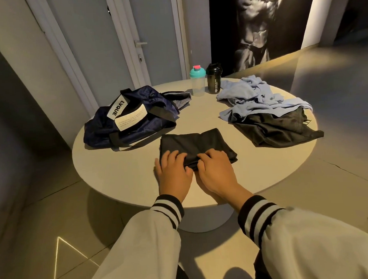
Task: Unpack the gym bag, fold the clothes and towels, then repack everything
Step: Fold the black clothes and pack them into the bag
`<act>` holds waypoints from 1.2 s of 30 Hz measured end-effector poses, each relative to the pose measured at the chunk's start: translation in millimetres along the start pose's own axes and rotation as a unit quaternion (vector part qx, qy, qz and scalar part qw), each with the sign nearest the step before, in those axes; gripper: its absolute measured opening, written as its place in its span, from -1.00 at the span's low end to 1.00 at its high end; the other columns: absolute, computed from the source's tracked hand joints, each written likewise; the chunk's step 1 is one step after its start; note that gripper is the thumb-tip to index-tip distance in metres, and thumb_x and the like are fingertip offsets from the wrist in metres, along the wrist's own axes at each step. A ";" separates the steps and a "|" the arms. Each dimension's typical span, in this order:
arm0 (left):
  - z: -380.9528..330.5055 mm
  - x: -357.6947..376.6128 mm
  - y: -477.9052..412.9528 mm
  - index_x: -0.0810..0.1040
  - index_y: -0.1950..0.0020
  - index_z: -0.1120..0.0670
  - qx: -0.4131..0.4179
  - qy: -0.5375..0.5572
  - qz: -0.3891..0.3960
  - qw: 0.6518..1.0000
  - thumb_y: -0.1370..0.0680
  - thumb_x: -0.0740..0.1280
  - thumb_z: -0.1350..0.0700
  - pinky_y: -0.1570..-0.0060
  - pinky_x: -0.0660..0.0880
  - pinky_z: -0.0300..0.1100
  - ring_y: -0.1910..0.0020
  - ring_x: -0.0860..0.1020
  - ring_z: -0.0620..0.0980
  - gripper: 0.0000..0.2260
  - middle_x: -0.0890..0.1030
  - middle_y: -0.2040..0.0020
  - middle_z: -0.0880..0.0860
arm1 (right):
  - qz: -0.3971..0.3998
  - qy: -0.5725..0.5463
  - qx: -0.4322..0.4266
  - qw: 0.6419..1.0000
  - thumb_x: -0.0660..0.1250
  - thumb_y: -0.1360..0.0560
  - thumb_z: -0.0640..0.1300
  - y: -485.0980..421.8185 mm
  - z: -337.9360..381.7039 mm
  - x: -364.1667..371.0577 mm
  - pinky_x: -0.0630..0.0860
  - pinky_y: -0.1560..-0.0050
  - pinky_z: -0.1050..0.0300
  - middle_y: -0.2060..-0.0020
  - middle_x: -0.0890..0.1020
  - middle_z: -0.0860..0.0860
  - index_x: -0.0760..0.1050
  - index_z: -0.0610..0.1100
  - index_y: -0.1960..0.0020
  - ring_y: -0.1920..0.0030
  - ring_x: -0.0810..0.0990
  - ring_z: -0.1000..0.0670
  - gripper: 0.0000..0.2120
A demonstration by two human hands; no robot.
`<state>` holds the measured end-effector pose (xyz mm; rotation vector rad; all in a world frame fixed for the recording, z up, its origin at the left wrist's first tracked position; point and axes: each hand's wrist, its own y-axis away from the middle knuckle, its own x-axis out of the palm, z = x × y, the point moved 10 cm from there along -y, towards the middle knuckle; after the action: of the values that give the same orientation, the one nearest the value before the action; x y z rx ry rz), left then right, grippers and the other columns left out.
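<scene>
A folded black garment [197,142] lies on the round table [126,174] in front of me. My left hand [172,171] rests on its near left corner with fingers curled over the edge. My right hand [215,171] grips the near edge of the same garment, fingers bent over a fold. The navy gym bag [132,118] with a white label slumps at the back left. A crumpled light blue towel [254,97] lies at the back right, partly on top of another black garment [278,127].
A clear shaker bottle with a teal lid [197,81] and a black shaker bottle [214,77] stand at the table's far edge. Doors are behind the table. The floor surrounds the table's pedestal base.
</scene>
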<state>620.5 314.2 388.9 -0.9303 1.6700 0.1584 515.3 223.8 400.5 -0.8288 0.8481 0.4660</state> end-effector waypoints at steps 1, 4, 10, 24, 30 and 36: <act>3.6 1.7 -0.2 0.40 -0.48 -0.07 -0.019 -0.015 0.001 1.000 -0.65 0.21 -0.03 -0.56 -0.03 0.10 -0.57 0.15 0.05 -0.62 0.33 -0.54 -0.01 | -0.017 0.014 0.007 1.000 0.04 -0.67 -0.04 0.7 -2.4 -4.8 0.40 -0.17 -0.04 0.05 0.59 -0.04 0.61 -0.10 -0.10 0.03 0.50 -0.05 -0.63; -12.0 10.4 -0.8 0.44 -0.44 -0.03 -0.021 0.063 0.031 0.997 -0.67 0.20 -0.01 -0.49 0.29 0.07 -0.51 0.23 0.05 -0.66 0.37 -0.50 0.02 | -0.022 0.033 0.054 0.998 0.09 -0.67 -0.05 -2.6 -15.9 -8.5 0.29 -0.36 -0.19 -0.02 0.59 -0.06 0.58 -0.09 -0.14 -0.09 0.52 -0.13 -0.70; -50.1 18.6 1.9 0.45 -0.44 0.04 0.040 0.104 0.048 0.993 -0.67 0.21 0.15 -0.37 0.42 0.00 -0.40 0.30 0.03 -0.67 0.44 -0.39 0.04 | 0.049 0.025 0.094 0.994 0.12 -0.65 0.01 -0.1 -21.4 -1.2 -0.19 -0.52 -0.31 -0.32 0.44 -0.02 0.44 0.00 -0.38 -0.43 0.31 -0.07 -0.66; -29.7 4.2 8.4 0.60 -0.14 0.01 0.018 0.116 -0.002 0.993 -0.61 0.29 0.30 -0.18 0.47 -0.16 -0.17 0.44 0.00 -0.77 0.49 -0.14 0.02 | 0.084 0.055 0.140 0.985 0.01 -0.66 0.01 -1.2 -34.8 10.9 -0.25 -0.49 -0.38 -0.57 0.19 -0.12 0.24 0.00 -0.54 -0.59 -0.08 -0.25 -0.55; -31.2 -9.6 13.3 0.50 -0.22 -0.11 0.007 -0.033 -0.066 0.997 -0.58 0.33 0.15 -0.47 0.16 0.06 -0.26 0.37 0.05 -0.75 0.47 -0.19 -0.01 | 0.045 0.054 0.077 0.995 0.04 -0.64 0.07 1.0 -19.0 4.6 0.09 -0.47 -0.19 -0.41 0.46 0.00 0.46 0.01 -0.36 -0.46 0.29 -0.08 -0.61; -48.5 4.7 6.6 0.50 -0.39 -0.07 0.069 0.080 0.016 0.994 -0.68 0.19 0.12 -0.46 0.15 -0.06 -0.32 0.43 -0.02 -0.69 0.56 -0.30 -0.05 | -0.032 -0.106 0.072 0.991 0.18 -0.64 -0.13 2.0 -24.6 -18.3 0.44 -0.26 -0.05 -0.06 0.64 -0.03 0.61 -0.09 -0.10 -0.12 0.56 -0.05 -0.78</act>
<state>579.0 289.5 398.5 -0.8296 1.8190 -0.0105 491.6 204.7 404.8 -0.6586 0.6496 0.4229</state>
